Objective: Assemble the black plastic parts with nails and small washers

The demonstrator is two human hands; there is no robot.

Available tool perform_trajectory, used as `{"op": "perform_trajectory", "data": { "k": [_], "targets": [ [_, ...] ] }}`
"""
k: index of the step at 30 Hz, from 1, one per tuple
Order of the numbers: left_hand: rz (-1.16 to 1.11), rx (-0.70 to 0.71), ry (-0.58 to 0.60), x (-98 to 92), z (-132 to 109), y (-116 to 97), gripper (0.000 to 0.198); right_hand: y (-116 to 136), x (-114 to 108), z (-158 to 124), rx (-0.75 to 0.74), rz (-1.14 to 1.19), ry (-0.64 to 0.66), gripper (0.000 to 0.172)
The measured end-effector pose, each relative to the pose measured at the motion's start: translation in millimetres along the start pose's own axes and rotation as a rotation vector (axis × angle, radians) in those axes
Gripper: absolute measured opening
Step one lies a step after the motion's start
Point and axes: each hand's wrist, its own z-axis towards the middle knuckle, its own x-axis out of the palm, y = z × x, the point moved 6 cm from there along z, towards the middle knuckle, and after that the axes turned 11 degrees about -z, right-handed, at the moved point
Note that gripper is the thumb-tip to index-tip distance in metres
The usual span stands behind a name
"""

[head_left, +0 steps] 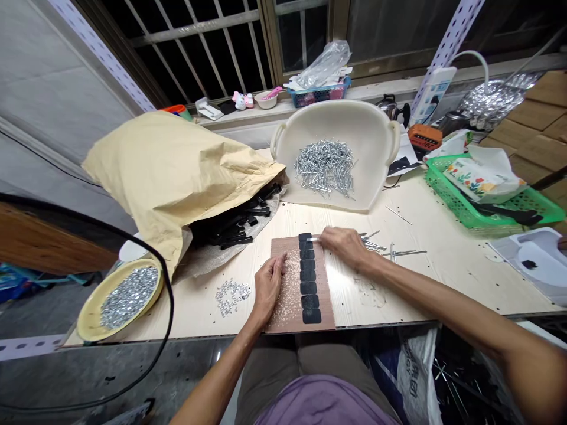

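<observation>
A reddish-brown board (287, 319) lies at the front of the table, its left part speckled pale. Several black rounded pieces (309, 275) stand in a column along it. My right hand (344, 245) is closed at the top of that column, pinching a thin metal bolt (313, 239) whose end points left over the topmost pieces. Resting at the board's left edge, my left hand (268, 286) has its thumb and fingers pressed together; whatever they hold is too small to name. Loose silver bolts (374, 243) lie beside my right hand. Left of my left hand is a scatter of small metal nuts (231, 296).
A white basin (372, 177) with many silver bolts tilts up at the back. On the left are a tan sack (177, 165) spilling black parts and a yellow bowl (86, 319) of small metal pieces. A green basket (460, 215) sits right. A black cable (170, 295) crosses the left side.
</observation>
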Motion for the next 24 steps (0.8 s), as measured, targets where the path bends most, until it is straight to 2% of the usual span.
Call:
{"op": "perform_trajectory", "data": {
  "k": [1,4,5,6,9,10,13,15,19,24],
  "targets": [
    [-0.002,-0.001,-0.005,-0.3,0,1,0.039,0,0,2,-0.001,0.016,0.003,0.032],
    [0.002,-0.003,-0.007,-0.7,0,3,0.039,21,2,-4,-0.29,0.109,0.015,0.032],
    [0.007,-0.003,-0.002,-0.5,0,3,0.039,24,3,-6,-0.335,0.114,0.019,0.032],
    [0.012,-0.002,0.002,-0.4,0,3,0.039,21,4,-5,-0.311,0.102,0.017,0.032],
    [0.021,0.004,0.009,-0.6,0,3,0.038,-2,6,4,-0.073,0.021,0.014,0.034],
    [0.021,0.004,0.012,-0.7,0,3,0.038,-3,6,6,-0.074,0.008,0.02,0.034],
    [0.025,0.002,0.017,-0.7,0,3,0.039,17,5,0,-0.347,0.001,0.051,0.033],
    [0.031,0.002,0.015,-0.7,0,4,0.039,28,4,-8,-0.427,-0.017,0.054,0.032],
    [0.039,0.02,0.024,0.1,0,2,0.038,27,3,-11,-0.307,-0.044,0.037,0.03],
    [0.069,0.041,0.031,0.7,-1,-1,0.04,21,6,-6,-0.292,-0.082,0.018,0.026]
  ]
}}
